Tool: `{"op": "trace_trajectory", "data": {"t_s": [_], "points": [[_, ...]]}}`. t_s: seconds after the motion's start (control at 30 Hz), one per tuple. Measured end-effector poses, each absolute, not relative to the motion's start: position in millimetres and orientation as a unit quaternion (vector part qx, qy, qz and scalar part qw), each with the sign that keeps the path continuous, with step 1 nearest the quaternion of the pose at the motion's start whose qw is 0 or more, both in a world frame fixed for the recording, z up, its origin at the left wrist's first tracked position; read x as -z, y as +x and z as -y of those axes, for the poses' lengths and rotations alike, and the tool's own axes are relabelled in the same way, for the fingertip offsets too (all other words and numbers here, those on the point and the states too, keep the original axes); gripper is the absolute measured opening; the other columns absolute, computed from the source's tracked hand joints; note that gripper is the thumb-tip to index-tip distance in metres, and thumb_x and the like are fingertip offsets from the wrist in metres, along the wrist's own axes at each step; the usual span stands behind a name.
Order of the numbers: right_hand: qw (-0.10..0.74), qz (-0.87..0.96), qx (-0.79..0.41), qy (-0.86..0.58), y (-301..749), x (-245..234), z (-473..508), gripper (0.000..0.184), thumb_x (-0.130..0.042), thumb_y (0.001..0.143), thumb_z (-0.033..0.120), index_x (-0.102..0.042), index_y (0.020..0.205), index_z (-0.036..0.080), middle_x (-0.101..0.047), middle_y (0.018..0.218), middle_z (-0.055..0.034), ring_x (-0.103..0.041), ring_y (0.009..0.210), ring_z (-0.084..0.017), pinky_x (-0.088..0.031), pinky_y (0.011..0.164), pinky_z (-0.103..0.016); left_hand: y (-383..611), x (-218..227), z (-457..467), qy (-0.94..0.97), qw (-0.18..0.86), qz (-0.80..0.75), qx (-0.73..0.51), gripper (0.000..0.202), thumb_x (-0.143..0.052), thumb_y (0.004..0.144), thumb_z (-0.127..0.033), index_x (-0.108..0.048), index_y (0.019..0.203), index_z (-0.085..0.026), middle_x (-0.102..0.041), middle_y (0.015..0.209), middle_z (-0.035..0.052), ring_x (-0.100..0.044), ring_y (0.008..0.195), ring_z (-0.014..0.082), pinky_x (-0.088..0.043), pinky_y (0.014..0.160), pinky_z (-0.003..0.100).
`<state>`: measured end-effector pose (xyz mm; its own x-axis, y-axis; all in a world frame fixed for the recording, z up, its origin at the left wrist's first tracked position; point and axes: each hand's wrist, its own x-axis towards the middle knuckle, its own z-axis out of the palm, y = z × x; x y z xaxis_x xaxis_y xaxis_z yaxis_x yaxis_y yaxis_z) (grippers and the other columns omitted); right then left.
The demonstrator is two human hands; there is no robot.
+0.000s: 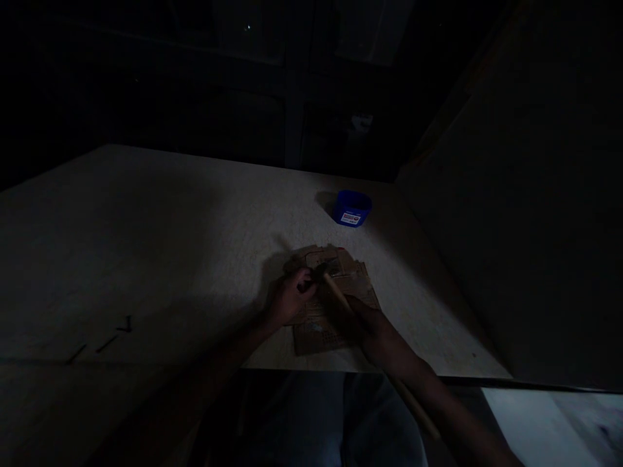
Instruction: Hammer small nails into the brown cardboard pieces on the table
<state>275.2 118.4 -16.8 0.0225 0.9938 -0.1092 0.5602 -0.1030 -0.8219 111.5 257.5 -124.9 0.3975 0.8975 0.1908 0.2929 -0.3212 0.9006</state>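
Note:
My right hand (pixel 372 327) is wrapped round the wooden handle of a hammer (pixel 335 290), whose lower end sticks out behind the wrist, past the table edge. The dark hammer head is over a worn piece of cardboard (pixel 360 285), close to the fingers of my left hand (pixel 291 297). That hand rests at the cardboard's left side with fingers pinched together; what they hold, if anything, is too dark to make out. Torn layers and a perforated patch show on the cardboard.
A blue plastic tub (pixel 353 209) with a white label stands beyond the cardboard. Several dark nails (pixel 107 344) lie on the table (pixel 233 214) at left. A wall or panel (pixel 525 227) borders the table on the right. The light is very dim.

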Motion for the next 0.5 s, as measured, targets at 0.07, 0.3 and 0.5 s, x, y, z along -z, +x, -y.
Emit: {"op": "trace_trajectory", "data": {"t_s": [0.07, 0.3, 0.5], "points": [[0.293, 0.603, -0.367, -0.645, 275.5, 18.1, -118.6, 0.046, -0.049, 0.095, 0.039, -0.061, 0.135, 0.021, -0.073, 0.117, -0.0096, -0.069, 0.104, -0.027, -0.054, 0.09, -0.04, 111.3, 122.7, -256.9, 0.729, 0.402, -0.416, -0.365, 0.023, -0.071, 0.077, -0.017, -0.064, 0.098, -0.022, -0.076, 0.088, 0.0, -0.071, 0.074, 0.0143, -0.056, 0.068, 0.025], [0.3, 0.592, -0.361, -0.655, 279.2, 21.2, -121.8, 0.046, -0.051, 0.095, 0.039, -0.062, 0.135, 0.021, -0.073, 0.116, -0.0103, -0.069, 0.105, -0.028, -0.055, 0.092, -0.041, 111.3, 119.5, -255.9, 0.723, 0.423, -0.394, -0.378, 0.021, -0.068, 0.08, -0.018, -0.064, 0.1, -0.021, -0.075, 0.086, -0.0001, -0.068, 0.072, 0.0127, -0.055, 0.068, 0.024], [0.329, 0.586, -0.374, -0.639, 281.9, 24.1, -119.9, 0.045, -0.05, 0.096, 0.036, -0.06, 0.137, 0.021, -0.071, 0.121, -0.0095, -0.066, 0.11, -0.028, -0.053, 0.095, -0.043, 114.3, 121.1, -258.5, 0.711, 0.432, -0.395, -0.39, 0.016, -0.068, 0.079, -0.018, -0.064, 0.094, -0.02, -0.074, 0.084, 0.0005, -0.068, 0.074, 0.0134, -0.055, 0.069, 0.025]]}}
